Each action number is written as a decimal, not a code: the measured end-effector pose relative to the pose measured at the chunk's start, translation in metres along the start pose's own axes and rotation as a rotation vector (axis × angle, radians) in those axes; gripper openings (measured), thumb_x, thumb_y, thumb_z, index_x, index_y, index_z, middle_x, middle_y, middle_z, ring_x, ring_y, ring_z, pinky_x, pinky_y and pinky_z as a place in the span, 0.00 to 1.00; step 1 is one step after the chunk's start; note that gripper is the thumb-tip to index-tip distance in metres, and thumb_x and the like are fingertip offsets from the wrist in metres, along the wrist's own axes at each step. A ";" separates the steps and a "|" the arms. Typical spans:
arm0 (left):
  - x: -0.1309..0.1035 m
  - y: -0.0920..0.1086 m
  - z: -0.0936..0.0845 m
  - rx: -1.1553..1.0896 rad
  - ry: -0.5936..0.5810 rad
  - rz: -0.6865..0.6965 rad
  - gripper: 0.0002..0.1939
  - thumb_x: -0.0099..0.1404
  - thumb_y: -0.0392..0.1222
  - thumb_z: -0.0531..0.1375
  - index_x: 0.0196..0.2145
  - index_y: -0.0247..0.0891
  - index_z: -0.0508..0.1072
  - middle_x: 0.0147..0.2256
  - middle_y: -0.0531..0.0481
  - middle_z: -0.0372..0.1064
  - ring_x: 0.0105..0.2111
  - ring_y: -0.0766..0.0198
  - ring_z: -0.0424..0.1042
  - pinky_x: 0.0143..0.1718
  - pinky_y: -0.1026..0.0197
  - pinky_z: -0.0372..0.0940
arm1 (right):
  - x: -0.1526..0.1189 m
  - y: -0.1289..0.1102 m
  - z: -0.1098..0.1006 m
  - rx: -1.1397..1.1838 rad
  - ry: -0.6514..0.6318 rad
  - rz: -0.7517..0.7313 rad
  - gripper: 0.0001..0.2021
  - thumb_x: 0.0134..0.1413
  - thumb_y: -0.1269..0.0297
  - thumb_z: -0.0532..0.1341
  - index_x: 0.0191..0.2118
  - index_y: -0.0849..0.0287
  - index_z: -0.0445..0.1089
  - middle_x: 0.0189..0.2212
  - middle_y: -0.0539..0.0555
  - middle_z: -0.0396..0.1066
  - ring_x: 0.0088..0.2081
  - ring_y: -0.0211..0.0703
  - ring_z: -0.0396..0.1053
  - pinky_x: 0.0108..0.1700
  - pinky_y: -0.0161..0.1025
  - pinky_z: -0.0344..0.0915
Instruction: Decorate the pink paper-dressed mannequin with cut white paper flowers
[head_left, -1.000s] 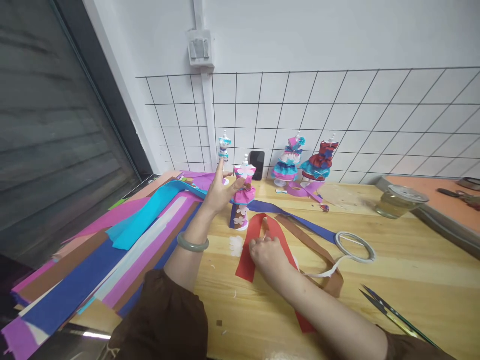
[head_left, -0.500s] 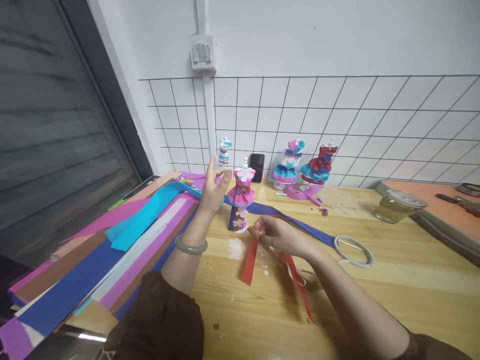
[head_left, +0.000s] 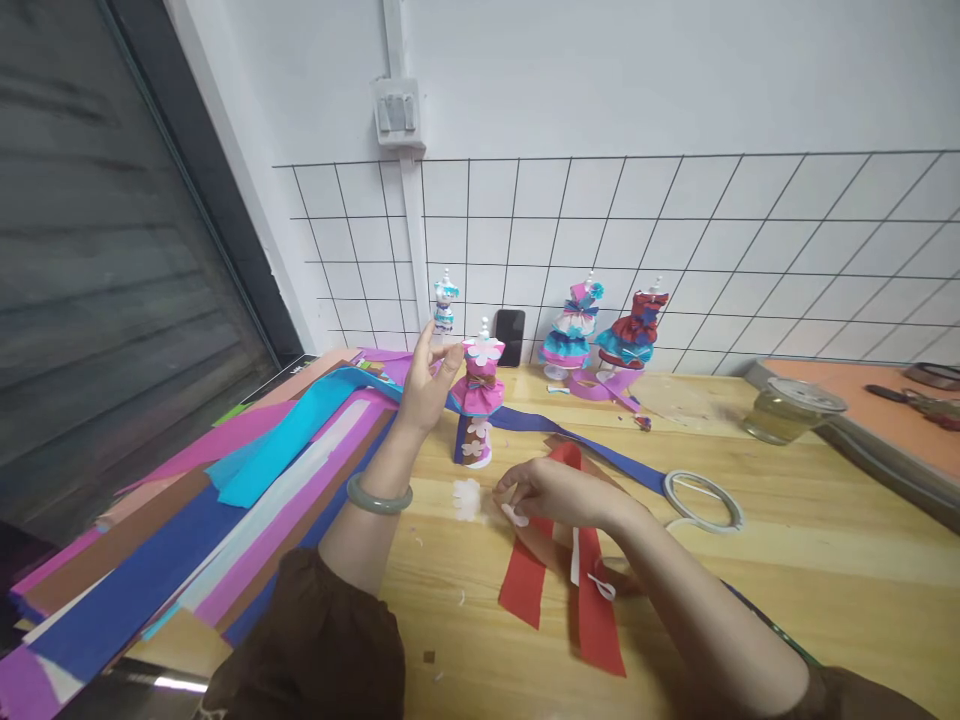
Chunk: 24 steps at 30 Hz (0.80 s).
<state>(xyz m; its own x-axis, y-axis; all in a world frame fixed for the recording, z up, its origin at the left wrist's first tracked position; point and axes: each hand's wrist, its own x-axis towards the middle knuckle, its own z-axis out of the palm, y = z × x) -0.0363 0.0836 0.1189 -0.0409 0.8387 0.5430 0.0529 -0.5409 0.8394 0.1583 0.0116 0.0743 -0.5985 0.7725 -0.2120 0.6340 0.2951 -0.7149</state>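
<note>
A small dress form in a pink ruffled paper dress (head_left: 480, 390) stands upright, pale flower cutouts on its bodice and its brown-and-blue base. Just left of it is my left hand (head_left: 429, 385), thumb and forefinger stretched apart by the bodice; whether it touches is unclear. My right hand (head_left: 551, 492) is low over the table with bent fingers closed at a pale pink paper piece (head_left: 516, 515). Red crepe paper strips (head_left: 525, 585) lie beneath that hand and wrist. A pale paper flower (head_left: 466, 499) rests on the wood between the form and my right fingertips.
Layered crepe paper strips (head_left: 277, 450) cover the left side. Behind stand a phone (head_left: 511, 336) and other dressed forms (head_left: 574, 325). A blue strip (head_left: 585, 440) runs to a tape roll (head_left: 703, 500). At right sit a clear cup (head_left: 791, 412) and an orange board (head_left: 900, 410).
My right hand has moved lower and slightly toward me. The red strip that hung from its fingers now lies on the table. My left hand stays by the form.
</note>
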 end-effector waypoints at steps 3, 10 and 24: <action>-0.001 0.003 0.000 -0.006 -0.014 0.006 0.35 0.59 0.55 0.55 0.59 0.38 0.50 0.46 0.42 0.66 0.50 0.57 0.63 0.54 0.53 0.53 | 0.000 -0.003 0.004 -0.020 -0.020 -0.041 0.15 0.42 0.77 0.53 0.37 0.61 0.70 0.26 0.51 0.75 0.30 0.40 0.71 0.32 0.32 0.62; 0.000 -0.001 -0.001 -0.048 -0.030 -0.018 0.35 0.59 0.55 0.55 0.59 0.39 0.49 0.45 0.42 0.66 0.51 0.57 0.62 0.53 0.53 0.53 | 0.002 -0.001 0.000 0.006 0.112 0.001 0.16 0.44 0.75 0.55 0.42 0.61 0.67 0.31 0.54 0.75 0.30 0.41 0.71 0.30 0.33 0.62; -0.005 -0.013 0.013 -0.043 -0.152 -0.069 0.43 0.50 0.42 0.65 0.59 0.40 0.49 0.48 0.41 0.64 0.51 0.56 0.62 0.52 0.51 0.55 | 0.003 0.001 -0.013 -0.134 0.428 -0.154 0.07 0.50 0.68 0.56 0.33 0.58 0.72 0.30 0.51 0.74 0.31 0.41 0.70 0.33 0.35 0.61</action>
<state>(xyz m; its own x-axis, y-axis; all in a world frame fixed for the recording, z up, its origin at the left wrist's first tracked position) -0.0239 0.0874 0.1052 0.1088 0.8720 0.4773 0.0125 -0.4813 0.8765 0.1636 0.0217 0.0811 -0.4528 0.8681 0.2036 0.6281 0.4726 -0.6181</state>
